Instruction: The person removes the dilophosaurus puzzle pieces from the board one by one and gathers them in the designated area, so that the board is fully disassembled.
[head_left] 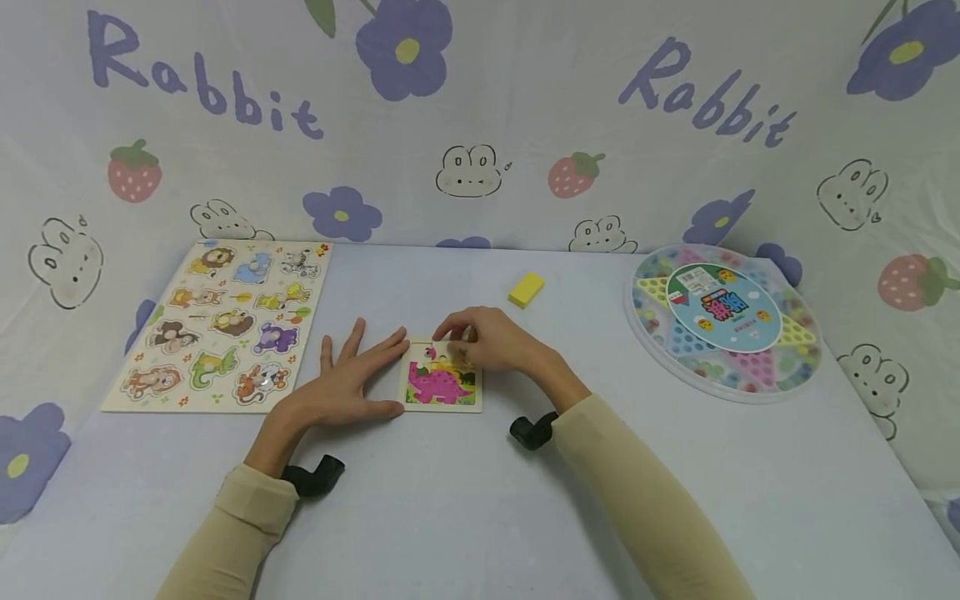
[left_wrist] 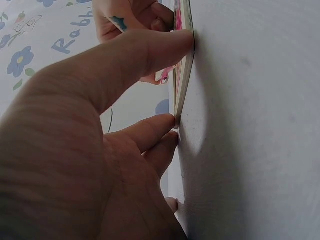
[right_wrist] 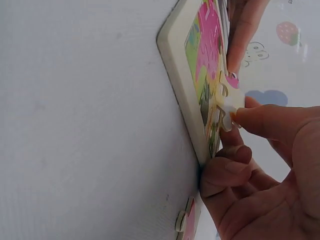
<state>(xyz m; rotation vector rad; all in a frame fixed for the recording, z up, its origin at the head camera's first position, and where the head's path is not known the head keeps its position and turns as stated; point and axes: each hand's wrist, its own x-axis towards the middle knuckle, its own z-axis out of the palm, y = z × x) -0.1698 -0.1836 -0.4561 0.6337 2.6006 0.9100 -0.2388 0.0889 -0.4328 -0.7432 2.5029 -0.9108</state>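
Note:
A small dinosaur jigsaw board (head_left: 442,407) with a pale frame lies flat on the white table, a pink dinosaur pictured in it. My left hand (head_left: 341,383) is spread, its thumb and forefinger touching the left edge of the board. Over the board's upper right part, my right hand (head_left: 487,340) pinches a pale puzzle piece (right_wrist: 226,120) between thumb and fingers; the piece stands tilted above the picture. Low in the right wrist view, a pink-and-white loose piece (right_wrist: 189,222) lies on the table, hidden from the head view.
A large animal puzzle board (head_left: 202,400) lies at the left. Behind my right hand is a yellow block (head_left: 527,289). A round, clear-lidded game box (head_left: 723,308) with coloured pieces sits at the right. A printed cloth (head_left: 517,83) hangs along the back.

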